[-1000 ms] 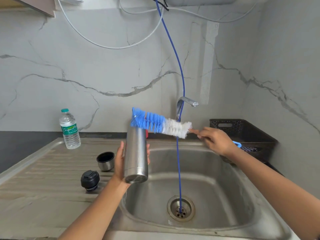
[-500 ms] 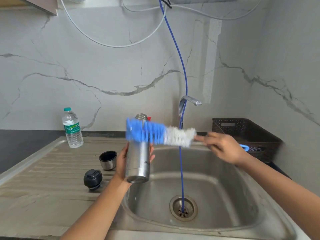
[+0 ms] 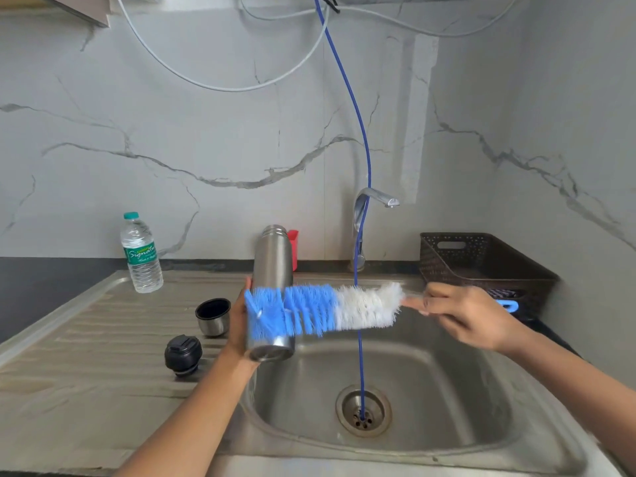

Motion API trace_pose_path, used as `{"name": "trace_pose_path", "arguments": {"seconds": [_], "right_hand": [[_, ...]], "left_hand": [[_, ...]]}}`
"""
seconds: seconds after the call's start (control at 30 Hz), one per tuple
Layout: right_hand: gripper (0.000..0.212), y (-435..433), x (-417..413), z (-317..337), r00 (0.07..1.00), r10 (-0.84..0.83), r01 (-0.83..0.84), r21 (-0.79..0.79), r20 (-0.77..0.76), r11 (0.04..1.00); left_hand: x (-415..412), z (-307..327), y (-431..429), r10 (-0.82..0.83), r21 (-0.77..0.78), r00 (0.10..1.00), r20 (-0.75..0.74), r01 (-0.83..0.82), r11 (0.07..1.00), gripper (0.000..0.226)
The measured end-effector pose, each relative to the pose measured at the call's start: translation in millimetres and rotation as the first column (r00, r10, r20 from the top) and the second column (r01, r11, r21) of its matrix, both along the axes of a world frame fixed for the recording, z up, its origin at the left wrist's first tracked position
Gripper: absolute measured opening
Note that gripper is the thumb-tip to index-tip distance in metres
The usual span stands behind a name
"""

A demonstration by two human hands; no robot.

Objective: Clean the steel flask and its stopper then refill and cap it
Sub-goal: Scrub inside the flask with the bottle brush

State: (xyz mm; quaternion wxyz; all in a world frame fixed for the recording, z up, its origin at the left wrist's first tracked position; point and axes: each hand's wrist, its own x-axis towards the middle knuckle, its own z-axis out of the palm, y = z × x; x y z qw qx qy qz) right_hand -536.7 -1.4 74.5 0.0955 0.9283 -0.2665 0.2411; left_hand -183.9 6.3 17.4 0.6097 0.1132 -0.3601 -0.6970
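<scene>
One flask, one stopper, one cup, one brush, one water bottle, one basket.

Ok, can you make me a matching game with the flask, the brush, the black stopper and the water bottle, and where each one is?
Things: 1 steel flask; 2 brush; 3 black stopper; 4 water bottle.
Places: A in the right hand; B at the back of the drainboard, near the wall; C in the left hand; D on the drainboard, in front of the steel cup.
Pairs: 1-C, 2-A, 3-D, 4-B.

White marble-veined wall, steel sink
</scene>
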Motion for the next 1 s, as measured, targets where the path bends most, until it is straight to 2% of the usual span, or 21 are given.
{"name": "trace_pose_path", "arguments": {"seconds": [0.03, 0.1, 0.17, 0.23, 0.33, 0.4, 0.47, 0.5, 0.53, 0.6, 0.67, 0.73, 0.83, 0.9, 1.0], "right_hand": [[0.058, -9, 6, 5, 0.999, -0.026, 0.026, -0.006, 0.02, 1.0], [0.052, -31, 19, 16, 0.991, -0.099, 0.1, -0.012, 0.089, 0.995], [0.05, -53, 31, 26, 0.974, -0.172, 0.178, -0.031, 0.148, 0.983], [0.049, -65, 38, 33, 0.965, -0.224, 0.23, -0.029, 0.139, 0.973], [0.044, -56, 32, 34, 0.98, -0.171, 0.175, -0.035, 0.104, 0.984], [0.046, -32, 20, 23, 0.994, -0.097, 0.098, -0.029, 0.044, 0.995], [0.055, -3, 7, 8, 0.999, -0.032, 0.032, 0.012, -0.011, 0.999], [0.058, 6, 0, 3, 1.0, -0.017, 0.018, 0.033, -0.014, 0.999], [0.06, 10, -4, 0, 1.0, -0.014, 0.014, 0.038, -0.008, 0.999], [0.059, 5, -4, 4, 1.0, -0.026, 0.025, 0.018, 0.007, 1.0], [0.054, -15, 6, 13, 0.996, -0.071, 0.071, 0.002, 0.058, 0.997], [0.048, -40, 21, 22, 0.979, -0.157, 0.159, -0.006, 0.133, 0.987], [0.047, -58, 38, 30, 0.96, -0.238, 0.241, -0.007, 0.147, 0.97], [0.046, -48, 36, 30, 0.973, -0.197, 0.198, 0.002, 0.119, 0.98], [0.052, -16, 18, 13, 0.998, -0.067, 0.066, 0.027, 0.021, 0.997]], "left_hand": [[-3, 4, 6, -0.046, -0.032, 0.999, -0.027, 0.045, 0.998, 0.057], [2, -1, 0, -0.045, 0.08, 0.997, -0.067, 0.05, 0.996, 0.062], [11, -10, -10, -0.114, 0.108, 0.992, -0.061, 0.12, 0.987, 0.067], [13, -12, -10, -0.122, 0.096, 0.99, -0.077, 0.129, 0.987, 0.073], [14, -12, -12, -0.084, 0.085, 0.995, -0.045, 0.087, 0.993, 0.087], [12, -12, -15, -0.07, 0.098, 0.996, -0.048, 0.075, 0.992, 0.078], [9, -9, -11, -0.084, 0.027, 0.991, -0.106, 0.087, 0.996, 0.069], [5, -4, -8, -0.054, 0.021, 0.997, -0.06, 0.055, 0.998, 0.07], [4, -7, -8, 0.017, 0.062, 1.0, 0.016, -0.018, 0.998, 0.069], [5, -8, -9, 0.056, 0.07, 0.998, 0.005, -0.056, 0.996, 0.057], [3, -8, -6, 0.041, 0.031, 0.998, -0.045, -0.04, 0.999, 0.056], [2, -6, -4, 0.014, 0.098, 0.997, -0.07, -0.007, 0.995, 0.06], [5, -12, -8, -0.03, 0.126, 0.994, -0.108, 0.043, 0.991, 0.063], [8, -15, -9, -0.053, 0.132, 0.989, -0.14, 0.072, 0.989, 0.068], [8, -15, -14, -0.053, 0.072, 0.993, -0.106, 0.061, 0.996, 0.072]]}}
